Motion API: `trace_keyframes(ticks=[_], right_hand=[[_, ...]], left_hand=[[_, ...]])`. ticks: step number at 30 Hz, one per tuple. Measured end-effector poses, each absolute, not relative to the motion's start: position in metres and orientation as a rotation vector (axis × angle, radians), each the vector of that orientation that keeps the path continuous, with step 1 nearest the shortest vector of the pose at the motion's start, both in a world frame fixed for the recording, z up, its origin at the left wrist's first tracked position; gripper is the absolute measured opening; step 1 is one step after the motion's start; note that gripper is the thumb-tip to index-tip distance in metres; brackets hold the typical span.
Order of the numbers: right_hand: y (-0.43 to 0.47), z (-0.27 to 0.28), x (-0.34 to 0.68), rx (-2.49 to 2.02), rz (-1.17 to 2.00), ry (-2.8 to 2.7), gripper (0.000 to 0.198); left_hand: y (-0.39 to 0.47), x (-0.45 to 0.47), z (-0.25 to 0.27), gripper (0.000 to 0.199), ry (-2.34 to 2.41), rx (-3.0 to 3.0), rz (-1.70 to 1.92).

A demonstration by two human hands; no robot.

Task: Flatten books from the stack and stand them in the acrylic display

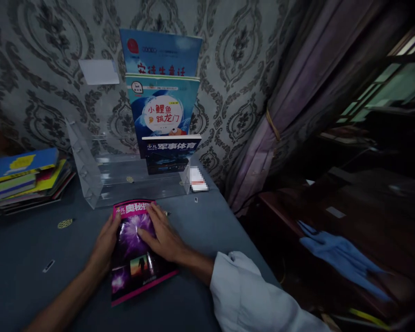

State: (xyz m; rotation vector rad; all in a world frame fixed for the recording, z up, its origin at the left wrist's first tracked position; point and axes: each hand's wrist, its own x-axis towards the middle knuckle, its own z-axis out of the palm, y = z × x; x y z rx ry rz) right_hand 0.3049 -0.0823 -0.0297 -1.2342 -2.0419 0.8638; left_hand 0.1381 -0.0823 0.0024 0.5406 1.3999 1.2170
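Observation:
A purple and black book with a pink border lies at a slight angle on the grey-blue tabletop, just in front of a clear stepped rack. My left hand grips its left edge, fingers partly hidden by the side of the book. My right hand holds its upper right edge, thumb lying across the cover. On the right side of the rack stand a blue book at the back, a teal-blue book in the middle and a dark book in front.
At the left is a stack of books. Patterned wallpaper rises behind the rack, with a small white card against it. Past the table's right edge hang a curtain and, lower down, a blue cloth.

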Motion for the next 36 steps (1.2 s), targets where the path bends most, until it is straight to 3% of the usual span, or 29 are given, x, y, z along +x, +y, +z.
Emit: trace_keyframes(ticks=[5,15,25,31,36], right_hand=[[-0.087,-0.026,0.303,-1.216,1.053,-1.790,0.075],[-0.082,-0.024,0.285,-0.932,1.877,-0.759,0.072],[-0.077,-0.027,0.297,-0.942,1.803,-0.608,0.056],[-0.072,-0.026,0.303,-0.894,2.051,-0.484,0.060],[-0.071,-0.025,0.304,-0.859,2.057,-0.472,0.062]], left_hand=[[-0.084,0.137,0.001,0.030,1.345,0.495,1.216],[-0.094,0.139,-0.002,0.064,1.024,0.617,1.127],[-0.089,0.134,-0.004,0.054,0.987,0.653,1.085],[-0.091,0.138,-0.008,0.071,0.948,0.624,1.049],[-0.087,0.134,-0.012,0.078,0.985,0.677,1.071]])
